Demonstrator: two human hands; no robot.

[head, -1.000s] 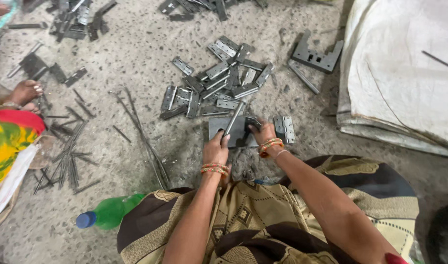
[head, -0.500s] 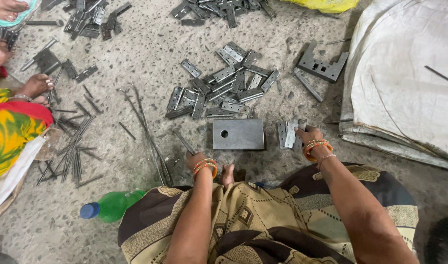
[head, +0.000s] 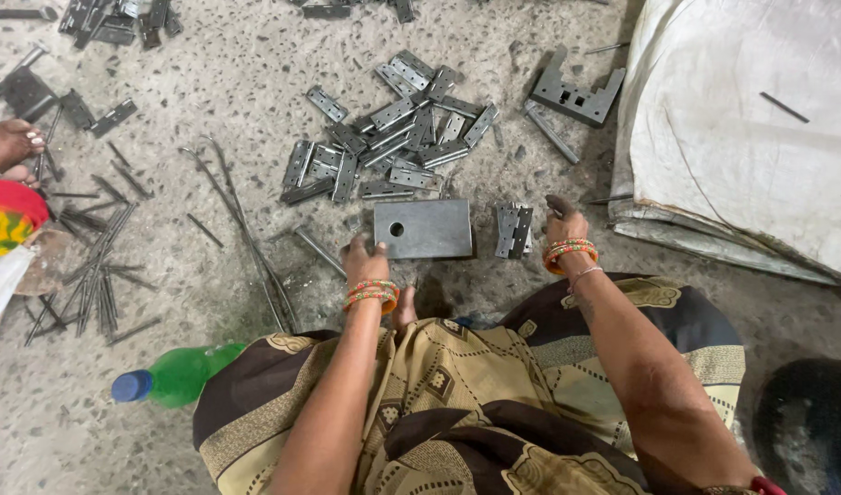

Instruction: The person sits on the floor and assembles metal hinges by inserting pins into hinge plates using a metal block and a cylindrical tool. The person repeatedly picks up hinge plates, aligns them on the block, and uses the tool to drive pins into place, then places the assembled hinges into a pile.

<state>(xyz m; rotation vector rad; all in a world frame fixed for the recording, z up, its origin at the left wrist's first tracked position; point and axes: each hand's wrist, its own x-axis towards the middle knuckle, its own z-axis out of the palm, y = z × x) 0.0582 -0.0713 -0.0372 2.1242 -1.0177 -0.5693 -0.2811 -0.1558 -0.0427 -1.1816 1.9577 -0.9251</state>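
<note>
Nearest the camera, a patterned brown and cream garment (head: 457,412) covers the seated person's lap, and a green plastic bottle (head: 177,374) with a blue cap lies on the floor just to its left. Both forearms reach forward over the garment.

The left hand (head: 364,259) rests at the lower left corner of a flat steel plate (head: 424,228) with one round hole; its fingers look loosely curled and touch or nearly touch that edge, holding nothing that I can make out. The plate lies flat on the concrete floor (head: 228,137) directly before the knees, probably as a hard base within easy reach of both hands. The right hand (head: 564,220) sits just right of a small stack of hinges (head: 514,229), which lies just beside the plate's right edge; the fingers are curled and I cannot tell whether they pinch anything.

Beyond the plate lies a loose heap of grey hinge leaves (head: 393,137), close enough to draw from. Thin metal pins (head: 90,275) are strewn to the left, long bent rods (head: 246,229) cross between them and the plate, and another person's foot (head: 12,147) shows at the left edge. To the right, a notched metal fixture (head: 575,92) stands near a white sack (head: 751,128). More hinges (head: 118,23) lie at the far edge. Nothing lies between either hand and the plate.
</note>
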